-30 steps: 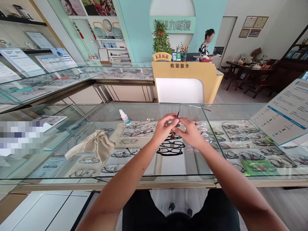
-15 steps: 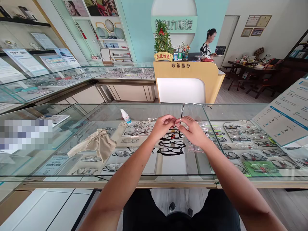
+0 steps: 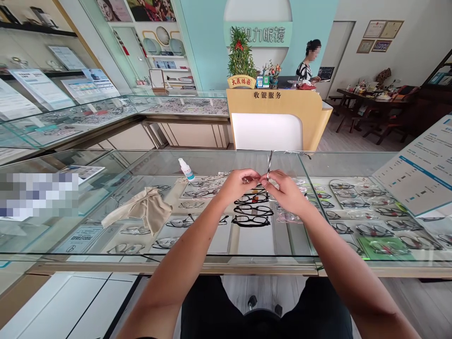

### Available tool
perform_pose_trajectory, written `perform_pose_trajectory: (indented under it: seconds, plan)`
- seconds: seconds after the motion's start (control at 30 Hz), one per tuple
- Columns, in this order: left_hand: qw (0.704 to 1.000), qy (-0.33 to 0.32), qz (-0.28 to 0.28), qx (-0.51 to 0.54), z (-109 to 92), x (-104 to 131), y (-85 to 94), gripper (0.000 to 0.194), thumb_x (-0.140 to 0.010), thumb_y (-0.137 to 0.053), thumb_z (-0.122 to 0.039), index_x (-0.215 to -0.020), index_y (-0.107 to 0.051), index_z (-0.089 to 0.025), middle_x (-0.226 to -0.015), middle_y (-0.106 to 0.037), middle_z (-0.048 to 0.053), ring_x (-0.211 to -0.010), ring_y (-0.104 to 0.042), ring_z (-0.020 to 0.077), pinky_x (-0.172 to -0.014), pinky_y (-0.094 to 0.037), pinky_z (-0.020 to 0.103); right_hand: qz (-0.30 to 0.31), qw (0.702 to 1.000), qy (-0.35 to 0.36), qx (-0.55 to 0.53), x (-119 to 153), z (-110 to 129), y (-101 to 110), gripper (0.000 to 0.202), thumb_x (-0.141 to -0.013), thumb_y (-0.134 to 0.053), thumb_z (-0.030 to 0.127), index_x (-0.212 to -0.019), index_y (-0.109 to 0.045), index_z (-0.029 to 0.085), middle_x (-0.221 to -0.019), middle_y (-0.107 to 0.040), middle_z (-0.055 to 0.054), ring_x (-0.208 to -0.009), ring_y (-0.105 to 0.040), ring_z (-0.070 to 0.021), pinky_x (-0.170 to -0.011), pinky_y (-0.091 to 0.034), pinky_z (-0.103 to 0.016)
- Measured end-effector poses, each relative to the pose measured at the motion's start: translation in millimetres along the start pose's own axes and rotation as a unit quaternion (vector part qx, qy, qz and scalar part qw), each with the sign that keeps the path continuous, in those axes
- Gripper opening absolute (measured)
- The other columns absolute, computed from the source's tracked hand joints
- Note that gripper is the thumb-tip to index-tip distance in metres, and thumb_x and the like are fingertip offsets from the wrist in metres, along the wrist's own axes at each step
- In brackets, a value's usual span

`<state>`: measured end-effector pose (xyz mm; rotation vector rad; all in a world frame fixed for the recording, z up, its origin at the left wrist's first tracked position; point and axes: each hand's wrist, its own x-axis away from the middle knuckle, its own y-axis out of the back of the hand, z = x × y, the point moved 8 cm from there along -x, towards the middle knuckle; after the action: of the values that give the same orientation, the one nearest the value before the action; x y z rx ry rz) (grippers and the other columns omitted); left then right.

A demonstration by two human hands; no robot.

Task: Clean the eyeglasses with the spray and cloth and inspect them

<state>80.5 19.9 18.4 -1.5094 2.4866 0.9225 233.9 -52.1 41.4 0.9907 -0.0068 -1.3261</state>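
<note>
Above the glass counter, a pair of eyeglasses (image 3: 270, 161) is held on edge, with a thin temple reaching out to the right. My right hand (image 3: 286, 192) is closed on its frame, thumb and fingers pinched together. From the other side my left hand (image 3: 237, 186) meets it, fingertips pinched at the same frame; the exact spot they grip is hidden. Below the hands, black-framed glasses (image 3: 251, 220) lie in a column inside the case. To the left, a beige cloth (image 3: 151, 207) rests crumpled on the glass, and a white spray bottle (image 3: 186, 169) stands behind it.
The glass counter (image 3: 219, 162) spans the width before me, with several rows of eyeglasses under it. A printed sign (image 3: 420, 165) stands at right. Beyond are a cash desk (image 3: 278, 106), a potted plant (image 3: 240, 54) and a person (image 3: 306, 66) behind the desk.
The view has shifted very slightly. Both hands stay together at the eyeglasses, and the held frame has tilted only a little.
</note>
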Motion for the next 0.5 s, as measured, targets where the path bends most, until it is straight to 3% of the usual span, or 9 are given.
perform_pose_trajectory:
  seconds: [0.3,0.5]
  plan:
    - [0.999,-0.013,0.007,-0.037,-5.3,2.7,3.8,0.027,-0.096,-0.074,-0.047,-0.091,-0.082,-0.022,-0.084,-0.082,0.001,-0.077,-0.072,0.0179,-0.075,-0.054,0.030,-0.010,1.000,-0.007,-0.012,0.1,-6.7,-0.4,0.035,-0.119,-0.056,0.052,-0.109,-0.076,0.026,-0.108,-0.084,-0.009,-0.115,-0.074,-0.0301,-0.101,-0.056,-0.045]
    - [0.999,0.008,-0.016,0.034,1.7,1.4,3.2,0.023,-0.092,-0.077,-0.044,-0.092,-0.080,-0.022,-0.086,-0.083,0.003,-0.082,-0.078,0.0211,-0.080,-0.061,0.032,-0.019,1.000,0.016,-0.017,0.4,-0.9,0.3,0.037,-0.120,-0.055,0.053,-0.109,-0.080,0.028,-0.109,-0.084,-0.008,-0.114,-0.074,-0.0301,-0.104,-0.056,-0.046]
